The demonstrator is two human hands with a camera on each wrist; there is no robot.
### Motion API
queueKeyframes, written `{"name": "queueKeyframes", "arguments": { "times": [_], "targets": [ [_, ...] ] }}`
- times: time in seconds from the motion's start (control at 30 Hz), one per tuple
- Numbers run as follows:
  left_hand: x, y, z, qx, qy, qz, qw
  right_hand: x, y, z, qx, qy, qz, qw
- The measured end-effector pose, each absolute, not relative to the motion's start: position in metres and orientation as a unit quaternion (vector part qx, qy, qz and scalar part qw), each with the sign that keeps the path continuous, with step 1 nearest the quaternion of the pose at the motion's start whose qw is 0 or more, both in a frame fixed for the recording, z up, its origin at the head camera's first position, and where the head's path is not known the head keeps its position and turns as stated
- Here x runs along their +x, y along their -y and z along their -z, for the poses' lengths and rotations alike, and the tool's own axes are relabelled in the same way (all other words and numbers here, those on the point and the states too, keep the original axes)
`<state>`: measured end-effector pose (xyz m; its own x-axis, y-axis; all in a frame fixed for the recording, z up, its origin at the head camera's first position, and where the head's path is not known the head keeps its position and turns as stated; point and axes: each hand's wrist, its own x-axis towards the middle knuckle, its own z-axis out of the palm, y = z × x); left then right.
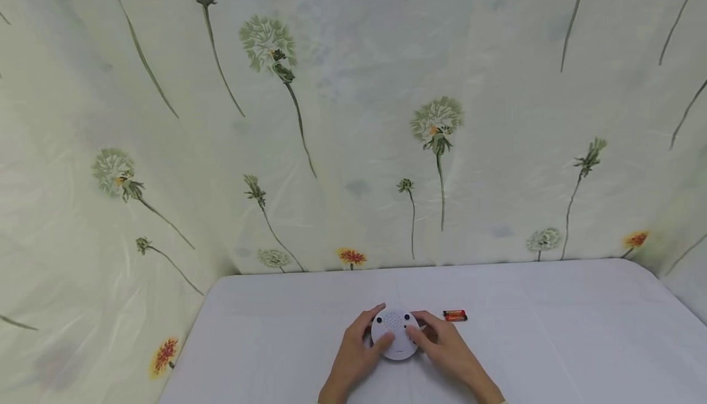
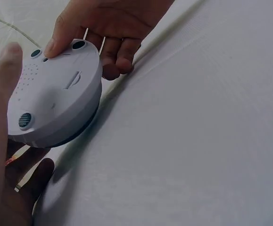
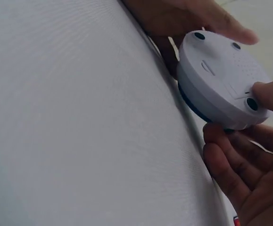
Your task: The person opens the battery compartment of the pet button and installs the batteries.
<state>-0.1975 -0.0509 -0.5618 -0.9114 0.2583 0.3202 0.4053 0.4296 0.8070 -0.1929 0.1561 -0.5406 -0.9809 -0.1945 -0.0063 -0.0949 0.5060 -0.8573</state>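
Note:
Between both hands is a round white device (image 1: 399,350), its underside turned up. That face carries small dark rubber feet (image 2: 25,120), a patch of speaker holes (image 1: 393,320) and a battery cover with a latch (image 3: 209,68). My left hand (image 1: 353,350) holds the left side, fingers curled about the rim and thumb over the face. On the opposite side my right hand (image 1: 446,350) grips the rim, fingers beneath it. The right thumb (image 3: 270,96) presses on the face beside one foot. A darker band (image 3: 193,102) shows along the device's lower edge.
Two red batteries (image 1: 455,317) lie side by side on the white-covered table (image 1: 552,330), just beyond the right hand. Behind the table's far edge hangs a pale curtain (image 1: 353,115) printed with dandelions, which also runs along the left side.

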Motion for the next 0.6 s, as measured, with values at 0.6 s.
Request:
{"name": "queueKeyframes", "arguments": {
  "times": [0.6],
  "targets": [
    [-0.195,0.0478,0.5647,-0.217,0.878,0.424,0.038,-0.1931,-0.154,0.5422,-0.069,-0.869,0.49,0.036]
  ]
}}
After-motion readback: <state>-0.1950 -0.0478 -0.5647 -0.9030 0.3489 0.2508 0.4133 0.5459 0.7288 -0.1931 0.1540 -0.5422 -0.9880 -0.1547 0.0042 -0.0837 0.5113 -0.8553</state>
